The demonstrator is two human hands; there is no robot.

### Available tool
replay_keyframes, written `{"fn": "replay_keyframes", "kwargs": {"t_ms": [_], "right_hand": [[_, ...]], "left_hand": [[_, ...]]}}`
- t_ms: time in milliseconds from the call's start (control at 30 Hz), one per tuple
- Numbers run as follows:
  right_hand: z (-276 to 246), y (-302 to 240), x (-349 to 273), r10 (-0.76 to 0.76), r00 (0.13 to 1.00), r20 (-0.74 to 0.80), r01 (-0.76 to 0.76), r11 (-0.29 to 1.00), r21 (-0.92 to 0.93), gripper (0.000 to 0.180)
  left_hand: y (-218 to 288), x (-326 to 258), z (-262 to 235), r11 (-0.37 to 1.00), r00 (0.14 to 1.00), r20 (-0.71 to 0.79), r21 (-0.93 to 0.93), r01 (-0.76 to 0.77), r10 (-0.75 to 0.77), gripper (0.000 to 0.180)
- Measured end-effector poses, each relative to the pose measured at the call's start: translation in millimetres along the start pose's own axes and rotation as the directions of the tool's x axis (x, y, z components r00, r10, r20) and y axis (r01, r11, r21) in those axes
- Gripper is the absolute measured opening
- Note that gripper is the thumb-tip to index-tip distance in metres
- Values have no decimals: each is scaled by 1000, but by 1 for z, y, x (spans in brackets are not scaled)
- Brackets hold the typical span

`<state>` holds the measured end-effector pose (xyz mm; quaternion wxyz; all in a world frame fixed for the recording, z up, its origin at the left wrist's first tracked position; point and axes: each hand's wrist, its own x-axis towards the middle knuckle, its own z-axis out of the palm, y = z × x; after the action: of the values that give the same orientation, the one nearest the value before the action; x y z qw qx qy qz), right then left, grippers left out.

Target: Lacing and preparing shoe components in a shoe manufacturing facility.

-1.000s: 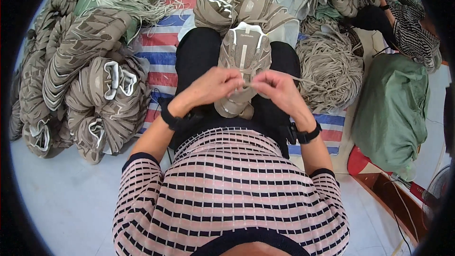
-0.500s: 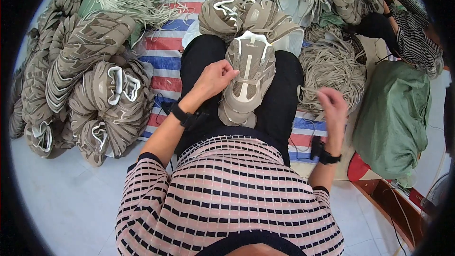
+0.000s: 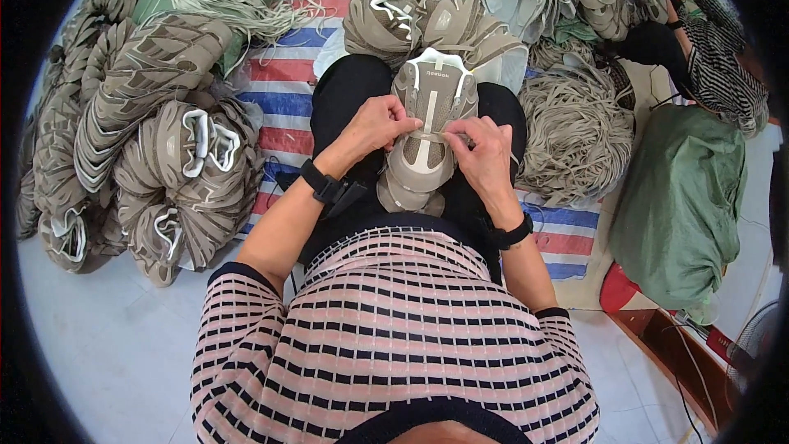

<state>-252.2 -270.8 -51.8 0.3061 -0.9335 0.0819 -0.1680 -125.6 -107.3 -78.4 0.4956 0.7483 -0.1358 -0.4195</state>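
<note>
A taupe shoe upper [image 3: 429, 99] with white lining lies between my thighs, its collar pointing away from me and its toe toward me. My left hand [image 3: 376, 130] comes in from the left, thumb and forefinger pinched at the lower lace rows. From the right, my right hand [image 3: 483, 152] pinches at the same spot. A thin beige shoelace [image 3: 433, 135] runs across the tongue between the two sets of fingertips. Under the toe, part of another upper [image 3: 403, 196] shows.
Bundled shoe uppers [image 3: 185, 189] are heaped at left, with more uppers [image 3: 460, 29] beyond my knees. A coil of beige laces [image 3: 578, 136] lies at right beside a green sack [image 3: 682, 205]. Another person's striped sleeve [image 3: 723, 74] shows at far right.
My right hand has come in from the right, from beside the lace coil, to the shoe upper, its fingers now pinched. My left hand has shifted slightly rightward over the upper.
</note>
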Motion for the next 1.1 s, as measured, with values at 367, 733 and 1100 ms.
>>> {"fn": "replay_keyframes", "kwargs": {"t_ms": [367,733,1100], "right_hand": [[4,10,2,51,994,101,-63,991,119,6],[16,5,-1,90,994,63,-95,991,94,7],[28,13,3,71,993,91,-94,957,274,9]], "left_hand": [[-1,1,0,1000,999,34,-11,1,-1,31],[-4,5,-1,1000,998,56,-9,28,-27,30],[-15,5,5,878,931,-125,396,-270,342,24]]}}
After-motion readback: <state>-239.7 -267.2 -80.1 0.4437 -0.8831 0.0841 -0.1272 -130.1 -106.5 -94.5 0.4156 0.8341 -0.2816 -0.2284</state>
